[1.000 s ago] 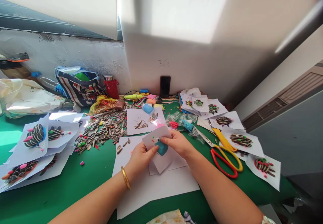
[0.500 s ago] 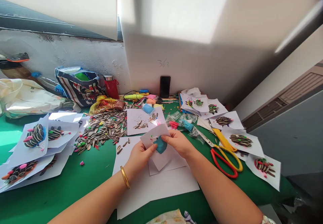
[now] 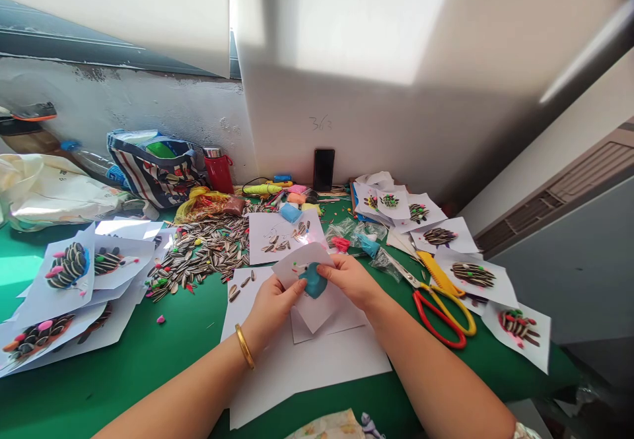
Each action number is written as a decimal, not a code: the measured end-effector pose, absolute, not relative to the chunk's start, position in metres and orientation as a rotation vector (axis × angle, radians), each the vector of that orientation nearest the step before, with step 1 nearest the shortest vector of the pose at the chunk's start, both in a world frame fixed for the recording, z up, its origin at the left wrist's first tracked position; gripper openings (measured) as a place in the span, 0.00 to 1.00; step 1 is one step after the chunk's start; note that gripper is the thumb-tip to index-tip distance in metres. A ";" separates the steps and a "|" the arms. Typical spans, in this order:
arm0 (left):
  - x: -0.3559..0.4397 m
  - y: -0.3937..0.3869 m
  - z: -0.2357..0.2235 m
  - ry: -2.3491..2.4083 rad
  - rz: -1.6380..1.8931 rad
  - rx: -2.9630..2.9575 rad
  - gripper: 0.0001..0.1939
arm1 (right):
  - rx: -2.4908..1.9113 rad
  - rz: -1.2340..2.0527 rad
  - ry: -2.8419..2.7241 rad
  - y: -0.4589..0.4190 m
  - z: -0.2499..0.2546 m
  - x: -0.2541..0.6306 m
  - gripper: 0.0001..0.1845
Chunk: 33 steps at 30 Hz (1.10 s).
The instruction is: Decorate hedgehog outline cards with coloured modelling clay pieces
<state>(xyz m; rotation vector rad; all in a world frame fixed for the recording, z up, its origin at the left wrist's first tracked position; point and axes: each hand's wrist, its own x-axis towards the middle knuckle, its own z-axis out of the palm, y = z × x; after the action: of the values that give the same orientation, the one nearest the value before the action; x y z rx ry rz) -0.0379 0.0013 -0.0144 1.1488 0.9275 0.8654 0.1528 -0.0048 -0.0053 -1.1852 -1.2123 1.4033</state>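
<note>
Between my two hands is a small sheet of white paper (image 3: 315, 317) with a flattened patch of blue modelling clay (image 3: 315, 282) on it. Small coloured dots show beside the clay's upper left. My left hand (image 3: 277, 303), below a gold bangle, grips the paper's left side, its thumb on the clay's edge. My right hand (image 3: 349, 280) pinches the right side, thumb pressed at the clay's upper right. The fingers behind the paper are hidden. Under my hands lie larger white sheets (image 3: 307, 376), with a few sunflower seeds (image 3: 241, 284) on their upper left.
A heap of sunflower seeds (image 3: 212, 247) lies left of centre. Finished seed pictures (image 3: 69, 274) are stacked at the left, others (image 3: 473, 274) at the right. Scissors (image 3: 446, 317) and a yellow utility knife (image 3: 438, 274) lie right of my hands. A phone (image 3: 323, 169) leans against the wall.
The paper has tilted slightly, so more of the blue clay shows between my thumbs. Both hands keep their hold in nearly the same place.
</note>
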 end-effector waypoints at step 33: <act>-0.040 0.005 -0.020 0.966 0.813 1.287 0.24 | -1.194 1.490 -1.229 -0.010 -0.001 0.148 0.24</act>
<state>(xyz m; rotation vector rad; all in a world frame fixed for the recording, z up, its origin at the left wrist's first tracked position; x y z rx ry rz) -0.0397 0.0054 -0.0200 1.2867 0.9664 0.8126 0.1479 -0.0104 -0.0014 -1.1936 -1.2286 1.4897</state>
